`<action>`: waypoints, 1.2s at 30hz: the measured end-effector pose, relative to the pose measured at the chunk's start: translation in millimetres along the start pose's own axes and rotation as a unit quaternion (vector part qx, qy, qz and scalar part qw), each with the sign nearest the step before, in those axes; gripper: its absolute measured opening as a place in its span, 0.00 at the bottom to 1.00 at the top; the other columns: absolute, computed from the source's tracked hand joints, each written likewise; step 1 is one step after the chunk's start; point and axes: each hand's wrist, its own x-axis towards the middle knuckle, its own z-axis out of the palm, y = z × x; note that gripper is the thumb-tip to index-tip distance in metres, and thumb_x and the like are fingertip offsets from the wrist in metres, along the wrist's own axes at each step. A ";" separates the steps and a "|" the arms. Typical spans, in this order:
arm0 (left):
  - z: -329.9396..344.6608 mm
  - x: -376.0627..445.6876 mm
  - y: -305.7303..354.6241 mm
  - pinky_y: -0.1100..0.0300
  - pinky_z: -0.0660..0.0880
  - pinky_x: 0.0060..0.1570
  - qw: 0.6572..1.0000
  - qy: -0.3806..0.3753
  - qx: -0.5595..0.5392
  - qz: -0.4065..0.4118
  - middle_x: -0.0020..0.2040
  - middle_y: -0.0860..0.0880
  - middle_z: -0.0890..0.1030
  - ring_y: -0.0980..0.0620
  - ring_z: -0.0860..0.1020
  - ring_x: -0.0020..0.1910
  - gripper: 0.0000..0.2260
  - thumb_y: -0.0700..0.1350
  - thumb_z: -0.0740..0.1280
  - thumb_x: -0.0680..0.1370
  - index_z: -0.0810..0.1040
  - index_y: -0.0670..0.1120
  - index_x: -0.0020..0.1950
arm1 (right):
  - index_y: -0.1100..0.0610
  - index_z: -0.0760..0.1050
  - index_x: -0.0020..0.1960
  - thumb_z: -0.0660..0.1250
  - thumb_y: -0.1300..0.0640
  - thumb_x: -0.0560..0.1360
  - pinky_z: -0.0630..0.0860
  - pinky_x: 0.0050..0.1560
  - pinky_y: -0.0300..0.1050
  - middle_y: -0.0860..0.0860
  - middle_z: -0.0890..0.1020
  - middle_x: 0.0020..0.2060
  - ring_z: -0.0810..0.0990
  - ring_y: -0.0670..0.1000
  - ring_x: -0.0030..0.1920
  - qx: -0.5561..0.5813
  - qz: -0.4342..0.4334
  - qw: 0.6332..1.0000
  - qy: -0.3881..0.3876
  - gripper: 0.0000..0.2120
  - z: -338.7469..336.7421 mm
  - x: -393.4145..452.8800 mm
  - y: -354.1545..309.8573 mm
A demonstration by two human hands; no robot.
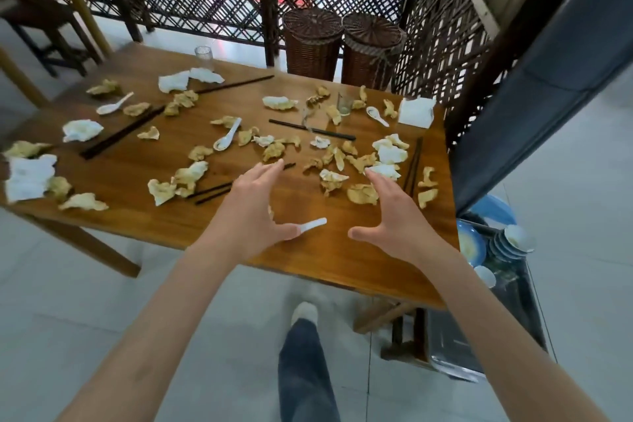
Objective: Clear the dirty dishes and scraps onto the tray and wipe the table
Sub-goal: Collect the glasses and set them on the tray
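While both of our forearms reach forward over the near edge of the brown wooden worktop, our left hand is spread wide, fingers straight, holding nothing; a white ceramic spoon lies on the wood just beside its thumb, and whether they touch we cannot tell. Our right hand is likewise spread and empty, its fingertips near the crumpled, stained paper scraps. Further out lie more scraps, dark chopsticks and a small clear glass. Off the right edge, a dark cart tray holds a blue plate and stacked white bowls.
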 end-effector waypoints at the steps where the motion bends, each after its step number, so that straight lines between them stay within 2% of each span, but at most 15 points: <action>1: -1.6 16.3 -6.5 0.57 0.59 0.67 1.000 -0.002 0.003 0.000 0.75 0.53 0.61 0.53 0.56 0.74 0.49 0.54 0.79 0.62 0.54 0.53 0.76 | 0.49 0.49 0.76 0.77 0.48 0.65 0.58 0.70 0.47 0.47 0.57 0.75 0.56 0.49 0.74 -0.004 0.001 1.000 -0.003 0.50 0.7 18.7 -1.7; 6: -7.7 124.6 -21.4 0.53 0.61 0.68 1.000 0.009 0.016 0.012 0.74 0.51 0.62 0.51 0.58 0.73 0.48 0.54 0.78 0.63 0.55 0.53 0.76 | 0.49 0.49 0.76 0.77 0.49 0.65 0.61 0.68 0.47 0.48 0.57 0.75 0.57 0.50 0.74 -0.014 -0.002 1.000 0.012 0.50 -3.7 124.3 -1.1; 14: -4.8 281.3 -46.7 0.58 0.57 0.67 0.999 -0.010 0.019 0.025 0.74 0.50 0.62 0.51 0.58 0.73 0.48 0.53 0.79 0.63 0.56 0.51 0.76 | 0.51 0.50 0.76 0.76 0.50 0.66 0.60 0.69 0.47 0.49 0.57 0.75 0.56 0.50 0.74 -0.017 0.041 0.999 -0.002 0.47 -16.3 275.4 25.8; 21: 22.1 387.6 -66.5 0.56 0.57 0.69 0.998 -0.045 0.015 0.028 0.74 0.49 0.63 0.50 0.56 0.74 0.45 0.49 0.78 0.65 0.56 0.50 0.76 | 0.47 0.53 0.75 0.74 0.55 0.69 0.57 0.71 0.51 0.49 0.57 0.75 0.53 0.52 0.75 -0.078 0.082 0.993 -0.014 0.42 2.5 386.9 64.8; 29: 61.4 448.6 -78.3 0.53 0.57 0.70 0.995 -0.092 -0.012 0.036 0.74 0.50 0.63 0.49 0.55 0.75 0.43 0.46 0.77 0.67 0.56 0.48 0.76 | 0.40 0.56 0.73 0.71 0.64 0.69 0.64 0.67 0.55 0.51 0.56 0.75 0.54 0.56 0.74 -0.087 0.140 0.986 -0.013 0.41 18.9 468.6 115.2; 33: 74.4 450.8 -94.7 0.53 0.57 0.70 0.994 -0.103 -0.007 0.021 0.74 0.52 0.63 0.50 0.55 0.74 0.42 0.46 0.76 0.68 0.57 0.50 0.76 | 0.41 0.59 0.73 0.70 0.65 0.70 0.66 0.67 0.53 0.51 0.57 0.75 0.58 0.57 0.73 -0.059 0.148 0.987 -0.036 0.39 34.3 487.1 129.8; 36: 77.9 449.5 -105.8 0.55 0.56 0.70 0.995 -0.104 0.003 0.004 0.74 0.53 0.62 0.52 0.55 0.74 0.42 0.48 0.76 0.68 0.56 0.52 0.76 | 0.44 0.64 0.71 0.69 0.65 0.71 0.68 0.65 0.51 0.51 0.62 0.73 0.63 0.56 0.71 -0.048 0.144 0.988 -0.021 0.33 44.5 491.5 135.3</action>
